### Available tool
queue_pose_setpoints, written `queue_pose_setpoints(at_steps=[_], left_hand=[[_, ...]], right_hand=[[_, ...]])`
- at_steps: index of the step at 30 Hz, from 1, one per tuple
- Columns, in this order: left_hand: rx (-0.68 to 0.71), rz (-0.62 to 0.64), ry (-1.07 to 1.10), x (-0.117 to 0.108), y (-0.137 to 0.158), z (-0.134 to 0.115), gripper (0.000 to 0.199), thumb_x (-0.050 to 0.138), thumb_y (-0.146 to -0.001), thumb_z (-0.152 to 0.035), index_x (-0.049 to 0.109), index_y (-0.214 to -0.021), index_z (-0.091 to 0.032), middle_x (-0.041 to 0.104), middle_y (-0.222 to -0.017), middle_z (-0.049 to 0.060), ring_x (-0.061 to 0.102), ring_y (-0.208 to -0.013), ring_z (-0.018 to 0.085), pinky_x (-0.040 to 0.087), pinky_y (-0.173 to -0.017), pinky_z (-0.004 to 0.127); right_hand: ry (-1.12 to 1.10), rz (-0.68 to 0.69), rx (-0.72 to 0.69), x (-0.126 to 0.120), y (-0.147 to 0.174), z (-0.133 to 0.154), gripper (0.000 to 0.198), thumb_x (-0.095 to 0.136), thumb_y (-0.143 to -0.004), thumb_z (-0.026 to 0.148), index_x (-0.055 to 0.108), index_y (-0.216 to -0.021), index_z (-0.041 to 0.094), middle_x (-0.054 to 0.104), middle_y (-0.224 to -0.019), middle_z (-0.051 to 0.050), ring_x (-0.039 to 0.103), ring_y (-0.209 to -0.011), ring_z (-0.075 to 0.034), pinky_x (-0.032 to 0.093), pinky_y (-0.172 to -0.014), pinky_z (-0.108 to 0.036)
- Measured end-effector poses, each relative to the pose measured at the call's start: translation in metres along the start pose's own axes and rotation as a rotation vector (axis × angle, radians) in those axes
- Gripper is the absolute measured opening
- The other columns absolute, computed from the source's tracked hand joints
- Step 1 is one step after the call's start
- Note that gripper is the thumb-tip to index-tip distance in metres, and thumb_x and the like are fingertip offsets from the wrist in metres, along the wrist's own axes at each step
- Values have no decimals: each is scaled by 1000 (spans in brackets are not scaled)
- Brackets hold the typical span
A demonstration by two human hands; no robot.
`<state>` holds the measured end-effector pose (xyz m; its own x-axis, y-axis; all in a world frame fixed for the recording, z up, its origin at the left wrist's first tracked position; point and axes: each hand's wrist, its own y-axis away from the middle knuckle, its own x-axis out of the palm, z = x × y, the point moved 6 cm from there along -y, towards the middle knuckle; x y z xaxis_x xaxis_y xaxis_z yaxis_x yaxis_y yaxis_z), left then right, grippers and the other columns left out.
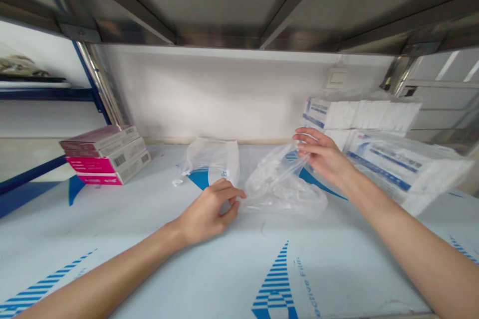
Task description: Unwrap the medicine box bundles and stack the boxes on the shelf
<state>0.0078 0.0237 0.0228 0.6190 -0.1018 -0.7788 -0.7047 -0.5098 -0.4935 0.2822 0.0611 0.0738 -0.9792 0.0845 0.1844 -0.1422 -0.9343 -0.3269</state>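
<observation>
You've got soft, even light on the tabletop point(175, 284), while the shelf point(224, 0) overhead sits dim and grey. Pale highlights streak the clear bag point(288, 189), small print on the pink boxes point(99, 164) smears, and wide-angle stretch bends your view's outer edges.

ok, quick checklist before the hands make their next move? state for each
1. Right hand has the clear plastic bag: ok, its fingers hold the raised upper part.
2. Left hand has a firm grip: cannot tell; fingertips are at the bag's left edge.
3. Bag lying smooth: not ok, it is crumpled and partly lifted.
4. Bag mouth open: cannot tell, the folds hide it.
5. Pink-and-white boxes apart from both hands: ok, stacked off to the left.
6. Bag apart from the white packs: cannot tell, the right arm partly blocks the view.
</observation>
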Motion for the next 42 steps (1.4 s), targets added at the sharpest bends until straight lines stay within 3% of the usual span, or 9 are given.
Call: queue_pose_setpoints(at_steps=[9, 15, 18, 23, 26, 30, 35, 39, 42], left_hand=[[13, 76, 5, -6, -1, -8, 29, 44, -97, -17, 65, -117, -19, 60, -91, 6, 54, -91, 20, 47, -86, 38], [-3, 36, -47, -5, -2, -4, 11, 63, -91, -29, 67, -90, -18, 58, -80, 3, 53, -84, 20, 46, -78, 35], [30, 1, -39, -6, -2, -2, 12, 58, -94, -23, 64, -85, -19, 63, -84, 4, 55, -91, 21, 46, -84, 35], [52, 15, 51, -7, -2, -7, 18, 45, -101, -21, 62, -97, -20, 65, -100, 6, 54, -111, 20, 46, -97, 34], [-8, 4, 101, -7, -1, -7, 15, 46, -100, -22, 61, -104, -19, 63, -103, 7, 56, -105, 19, 48, -93, 33], [-60, 44, 114, -3, -1, -6, 16, 62, -92, -25, 65, -106, -20, 63, -80, 3, 56, -100, 23, 49, -89, 36], [-125, 50, 110, -3, -3, -2, 13, 73, -82, -22, 69, -94, -19, 60, -76, 2, 55, -91, 22, 48, -81, 34], [-145, 24, 141, -5, -3, -1, 15, 73, -80, -25, 61, -75, -19, 60, -78, 1, 55, -86, 20, 46, -79, 33], [-205, 4, 174, -5, -2, 5, 14, 73, -80, -29, 63, -82, -20, 61, -81, 0, 57, -84, 19, 46, -78, 33]], right_hand=[[-95, -80, 61, -20, -10, -7, 38, 82, -50, 11, 73, -83, 27, 68, -91, 1, 55, -69, -11, 44, -57, -24], [-122, -54, 60, -13, -7, -9, 37, 83, -51, 10, 73, -83, 27, 68, -90, 1, 54, -68, -11, 47, -60, -25], [-136, -57, 59, -15, -8, -9, 36, 84, -52, 10, 73, -82, 26, 69, -90, 1, 55, -69, -10, 47, -61, -23], [-118, -103, 66, -24, -10, -14, 34, 87, -52, 15, 74, -81, 27, 69, -89, 1, 56, -69, -11, 49, -62, -24], [-104, -114, 74, -27, -11, -18, 32, 90, -54, 21, 73, -82, 26, 68, -88, 1, 57, -73, -13, 51, -65, -26], [-102, -107, 68, -30, -13, -20, 35, 91, -53, 23, 72, -82, 27, 68, -88, 1, 59, -73, -14, 51, -68, -30], [-98, -82, 42, -31, -15, -19, 36, 90, -57, 23, 71, -87, 26, 68, -89, 2, 60, -74, -13, 51, -72, -30], [-100, -81, 18, -32, -16, -19, 34, 89, -58, 26, 71, -86, 27, 69, -89, 2, 61, -74, -14, 51, -71, -30], [-108, -80, 17, -33, -17, -19, 30, 88, -61, 29, 70, -85, 28, 69, -90, 1, 61, -76, -16, 53, -77, -33]])
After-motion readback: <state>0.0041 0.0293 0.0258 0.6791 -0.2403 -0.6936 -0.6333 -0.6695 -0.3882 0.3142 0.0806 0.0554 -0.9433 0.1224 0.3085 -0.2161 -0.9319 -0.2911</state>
